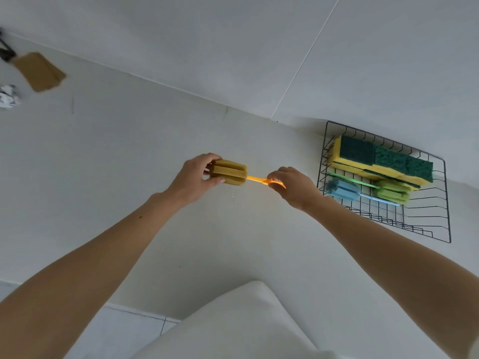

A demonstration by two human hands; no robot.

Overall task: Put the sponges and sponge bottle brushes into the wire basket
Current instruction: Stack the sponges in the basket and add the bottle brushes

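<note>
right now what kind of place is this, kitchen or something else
Probably a kitchen counter: a plain white countertop against a tiled wall, with a wire basket holding scrub sponges.

Both forearms [108,255] are bare, no sleeves showing; hands [193,177] carry no rings, watch or gloves.

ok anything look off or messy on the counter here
Mostly tidy. The only stray item is a crumpled white wad at the far left edge beside a brown pad. The wire basket looks neatly packed.
</note>
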